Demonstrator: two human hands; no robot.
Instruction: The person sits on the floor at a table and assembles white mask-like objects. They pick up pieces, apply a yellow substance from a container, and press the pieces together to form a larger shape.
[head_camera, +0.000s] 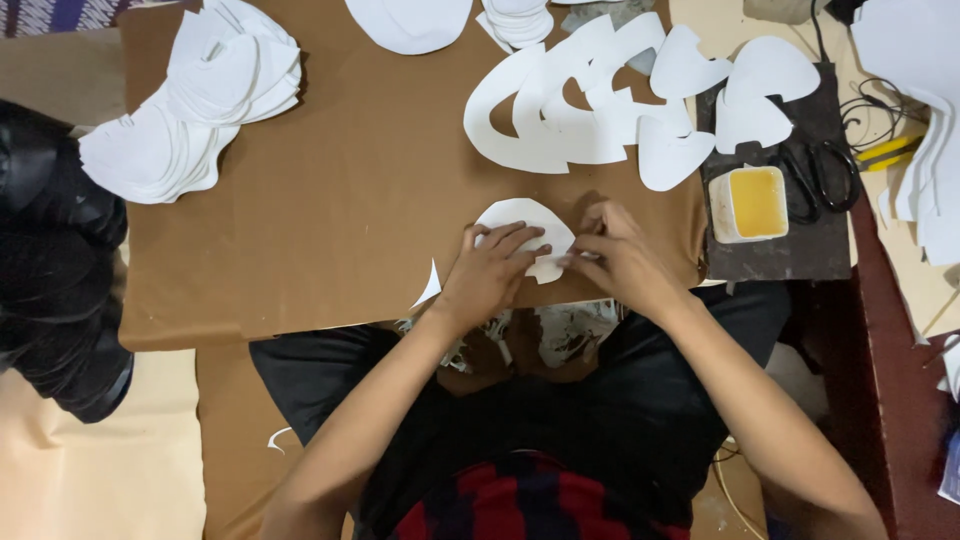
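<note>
No packages, labels, signs or screens clearly in view.

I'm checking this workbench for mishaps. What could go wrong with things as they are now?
The open tub of yellow glue sits close to the right hand; a bump might spill it. The white piece under the left hand lies near the board's front edge and could slip off.

Matt white rounded paper cut-out (527, 232) on smooth matt brown paper sheet (340, 190), stacked matt white paper pieces (190, 110), glossy black-handled metal scissors (822, 172), white plastic tub of glossy yellow glue (752, 203), rough dark slab (790, 250).
</note>
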